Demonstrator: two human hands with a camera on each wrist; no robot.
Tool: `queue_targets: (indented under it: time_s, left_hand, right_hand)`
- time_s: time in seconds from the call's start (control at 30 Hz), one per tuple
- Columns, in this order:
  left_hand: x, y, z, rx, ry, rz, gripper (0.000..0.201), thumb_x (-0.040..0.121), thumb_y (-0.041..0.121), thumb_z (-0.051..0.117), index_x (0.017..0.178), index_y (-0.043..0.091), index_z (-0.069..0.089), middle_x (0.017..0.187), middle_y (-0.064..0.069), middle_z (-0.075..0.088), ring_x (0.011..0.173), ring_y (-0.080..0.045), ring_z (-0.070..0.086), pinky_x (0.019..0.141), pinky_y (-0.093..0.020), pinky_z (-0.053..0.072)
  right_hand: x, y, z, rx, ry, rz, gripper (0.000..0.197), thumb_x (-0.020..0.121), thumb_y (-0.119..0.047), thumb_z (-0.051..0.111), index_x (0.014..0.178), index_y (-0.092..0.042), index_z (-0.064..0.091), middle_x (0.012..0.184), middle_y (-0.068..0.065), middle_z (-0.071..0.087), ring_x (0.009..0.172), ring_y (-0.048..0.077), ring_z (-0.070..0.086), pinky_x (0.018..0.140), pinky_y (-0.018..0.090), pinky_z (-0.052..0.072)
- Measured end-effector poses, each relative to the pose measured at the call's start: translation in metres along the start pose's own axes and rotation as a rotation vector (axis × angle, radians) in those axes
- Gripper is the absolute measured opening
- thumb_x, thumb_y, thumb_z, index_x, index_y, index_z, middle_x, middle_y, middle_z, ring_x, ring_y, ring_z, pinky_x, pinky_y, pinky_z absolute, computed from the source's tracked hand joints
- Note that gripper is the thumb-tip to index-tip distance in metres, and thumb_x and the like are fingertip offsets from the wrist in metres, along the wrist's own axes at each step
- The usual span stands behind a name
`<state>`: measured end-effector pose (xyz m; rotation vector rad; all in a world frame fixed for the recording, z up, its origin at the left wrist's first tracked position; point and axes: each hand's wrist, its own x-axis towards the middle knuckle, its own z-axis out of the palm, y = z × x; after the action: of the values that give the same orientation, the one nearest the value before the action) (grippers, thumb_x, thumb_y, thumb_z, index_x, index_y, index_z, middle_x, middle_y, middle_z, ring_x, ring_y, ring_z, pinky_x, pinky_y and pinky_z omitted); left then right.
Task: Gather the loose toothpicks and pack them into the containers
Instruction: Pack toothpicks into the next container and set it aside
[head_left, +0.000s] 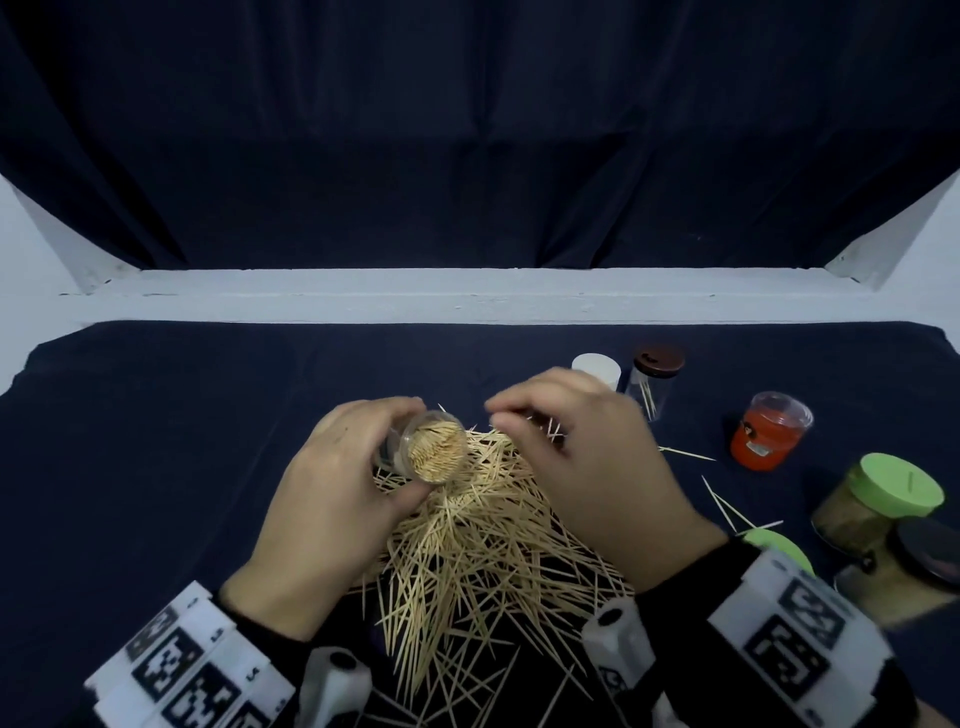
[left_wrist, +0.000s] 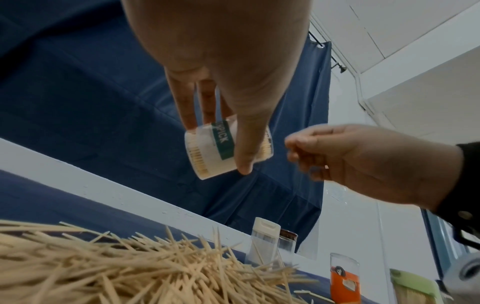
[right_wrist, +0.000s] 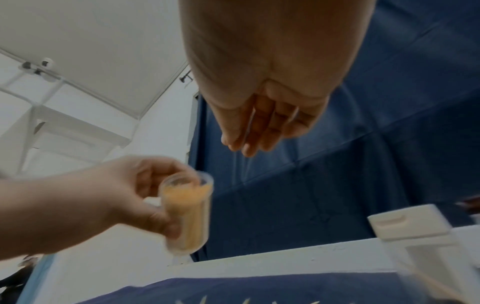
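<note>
Head view. The left hand (head_left: 332, 499) grips a clear jar (head_left: 428, 451), tilted with its open mouth toward the camera and packed with toothpicks. The right hand (head_left: 587, 462) hovers just beside the jar's mouth, fingertips drawn together; whether they pinch a toothpick cannot be told. Below both hands a loose pile (head_left: 483, 561) lies on the dark cloth (head_left: 156, 441). To the right stand a white-capped jar (head_left: 597, 369), a brown-lidded jar (head_left: 655, 376), a red jar (head_left: 769, 436), a green-lidded jar (head_left: 878, 501) and a dark-lidded jar (head_left: 914, 571), with a few stray toothpicks (head_left: 727, 506) between them and the pile. The cloth's left half and far strip lie bare up to the white ledge (head_left: 467, 296).

Left wrist view. Fingers and thumb of the left hand (left_wrist: 221, 82) clasp the jar (left_wrist: 223, 148), which bears a green label and is raised above the pile (left_wrist: 130, 267). The right hand (left_wrist: 363, 160) is close beside it, fingers curled together. The white-capped jar (left_wrist: 262, 244), brown-lidded jar (left_wrist: 287, 244), red jar (left_wrist: 344, 275) and green-lidded jar (left_wrist: 413, 286) stand along the cloth's right side.

Right wrist view. The picture is blurred. The right hand (right_wrist: 265, 102) points its bunched fingertips downward above the left hand (right_wrist: 111, 197), which holds the filled jar (right_wrist: 187, 214). The white-capped jar (right_wrist: 415, 230) stands at the right, near the ledge (right_wrist: 285, 261).
</note>
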<state>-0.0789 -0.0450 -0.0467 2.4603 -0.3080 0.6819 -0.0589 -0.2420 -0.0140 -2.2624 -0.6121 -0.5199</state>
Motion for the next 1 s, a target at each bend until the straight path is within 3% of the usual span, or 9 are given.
queue_targets:
  time_s: [0.1, 0.23, 0.3, 0.4, 0.53, 0.63, 0.8, 0.9, 1.0]
  left_hand:
    - [-0.001, -0.002, -0.004, 0.008, -0.008, -0.050, 0.057, 0.060, 0.019, 0.088, 0.112, 0.023, 0.064, 0.106, 0.017, 0.061, 0.103, -0.005, 0.053, 0.083, -0.008, 0.033]
    - [-0.002, -0.003, -0.005, -0.006, -0.020, -0.075, 0.058, 0.060, 0.021, 0.088, 0.112, 0.024, 0.063, 0.107, 0.015, 0.062, 0.104, -0.007, 0.054, 0.086, -0.017, 0.037]
    - [-0.002, -0.002, -0.005, -0.021, -0.022, -0.076, 0.057, 0.060, 0.021, 0.088, 0.112, 0.024, 0.063, 0.106, 0.015, 0.062, 0.104, -0.007, 0.054, 0.086, -0.020, 0.039]
    - [-0.001, 0.000, -0.003, -0.023, -0.034, -0.072, 0.058, 0.060, 0.021, 0.088, 0.112, 0.024, 0.063, 0.104, 0.017, 0.060, 0.103, -0.007, 0.054, 0.084, -0.018, 0.038]
    - [-0.001, 0.003, -0.003, -0.026, -0.045, -0.066, 0.057, 0.059, 0.022, 0.088, 0.111, 0.024, 0.064, 0.102, 0.019, 0.058, 0.101, -0.007, 0.054, 0.083, -0.019, 0.039]
    - [-0.001, 0.005, -0.002, -0.025, -0.043, -0.064, 0.057, 0.059, 0.021, 0.088, 0.111, 0.024, 0.064, 0.102, 0.017, 0.059, 0.101, -0.008, 0.055, 0.085, -0.024, 0.043]
    - [-0.002, 0.005, -0.002, -0.024, -0.052, -0.057, 0.057, 0.060, 0.020, 0.088, 0.111, 0.024, 0.064, 0.102, 0.016, 0.060, 0.101, -0.009, 0.056, 0.084, -0.027, 0.047]
    - [-0.002, 0.005, -0.001, -0.021, -0.055, -0.054, 0.057, 0.060, 0.021, 0.088, 0.111, 0.025, 0.063, 0.102, 0.018, 0.058, 0.101, -0.008, 0.056, 0.084, -0.026, 0.046]
    - [-0.001, 0.005, 0.000, -0.014, -0.052, -0.056, 0.057, 0.060, 0.022, 0.088, 0.111, 0.025, 0.063, 0.103, 0.018, 0.058, 0.102, -0.009, 0.056, 0.085, -0.027, 0.045]
  right_hand:
    - [-0.001, 0.016, -0.024, -0.082, -0.178, 0.234, 0.024, 0.089, -0.039, 0.060, 0.108, -0.026, 0.066, 0.100, -0.010, 0.060, 0.088, 0.004, 0.054, 0.086, 0.027, 0.046]
    - [-0.017, 0.043, -0.039, -0.410, -0.629, 0.516, 0.075, 0.076, -0.069, 0.057, 0.133, -0.021, 0.045, 0.125, 0.000, 0.048, 0.114, 0.015, 0.048, 0.099, 0.033, 0.041]
    - [-0.028, 0.050, -0.040, -0.483, -0.782, 0.579, 0.094, 0.066, -0.077, 0.059, 0.138, -0.020, 0.037, 0.133, 0.000, 0.040, 0.123, 0.018, 0.041, 0.103, 0.037, 0.039]
    - [-0.044, 0.048, -0.030, -0.513, -0.904, 0.599, 0.105, 0.056, -0.073, 0.071, 0.137, -0.020, 0.031, 0.135, 0.000, 0.034, 0.126, 0.020, 0.037, 0.103, 0.040, 0.039]
    - [-0.047, 0.040, -0.010, -0.491, -0.917, 0.543, 0.083, 0.061, -0.051, 0.082, 0.121, -0.017, 0.035, 0.125, 0.003, 0.035, 0.117, 0.023, 0.046, 0.095, 0.037, 0.044]
    - [-0.040, 0.037, 0.001, -0.450, -0.922, 0.488, 0.059, 0.071, -0.036, 0.078, 0.112, -0.017, 0.041, 0.115, 0.002, 0.038, 0.105, 0.021, 0.052, 0.086, 0.032, 0.046]
    - [-0.023, 0.038, 0.010, -0.347, -0.802, 0.373, 0.026, 0.082, -0.038, 0.066, 0.098, -0.020, 0.056, 0.095, -0.005, 0.051, 0.090, 0.015, 0.053, 0.079, 0.027, 0.046]
    - [-0.017, 0.043, -0.001, -0.337, -0.726, 0.379, 0.024, 0.080, -0.038, 0.069, 0.097, -0.025, 0.060, 0.086, -0.012, 0.049, 0.084, 0.009, 0.053, 0.073, 0.023, 0.043]
    - [-0.019, 0.036, -0.020, -0.405, -0.740, 0.390, 0.034, 0.079, -0.045, 0.069, 0.104, -0.024, 0.058, 0.095, -0.008, 0.054, 0.090, 0.010, 0.054, 0.074, 0.024, 0.041]
